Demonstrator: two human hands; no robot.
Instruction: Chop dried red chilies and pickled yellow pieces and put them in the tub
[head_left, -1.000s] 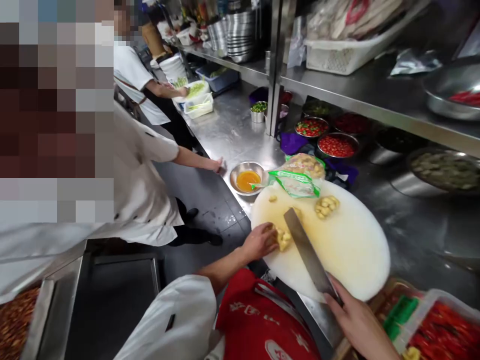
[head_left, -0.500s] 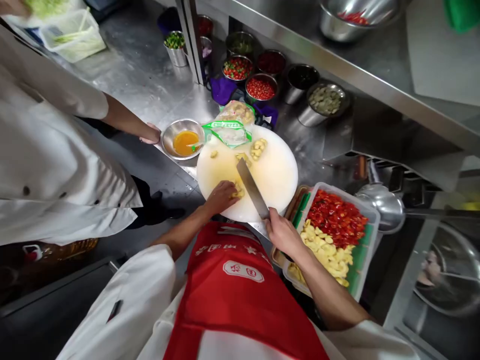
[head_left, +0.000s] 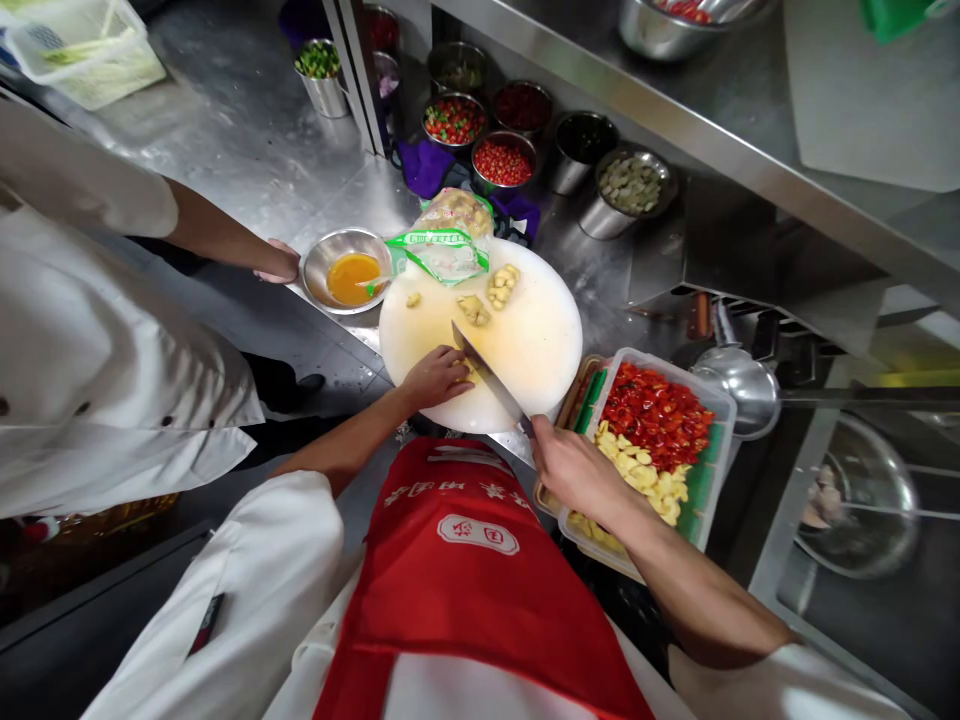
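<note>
My right hand (head_left: 562, 455) is closed round the handle of a cleaver (head_left: 491, 380), its blade slanting across the round white cutting board (head_left: 536, 350). Fingers bent, my left hand (head_left: 437, 376) presses on yellow ginger (head_left: 470, 374) near the board's front left, mostly hidden under the fingers. The blade lies just right of those fingertips. Farther back on the board are a knobbly piece of ginger (head_left: 473, 310), a second cluster (head_left: 502, 286) and a small bit (head_left: 413, 299). An opened plastic bag (head_left: 442, 254) with green print rests over the board's back edge.
A co-worker's hand (head_left: 279, 262) touches a steel bowl (head_left: 322, 262) of orange liquid on the left. At right, a clear plastic box (head_left: 724, 440) holds chopped red peppers and yellow slices. Several steel pots (head_left: 600, 218) stand behind, under a metal shelf (head_left: 675, 125). A ladle (head_left: 739, 390) lies farther right.
The view has shifted, so most things sit a little farther left and higher. The cleaver's blade has come lower and closer to my left fingers, which now cover more of the ginger.
</note>
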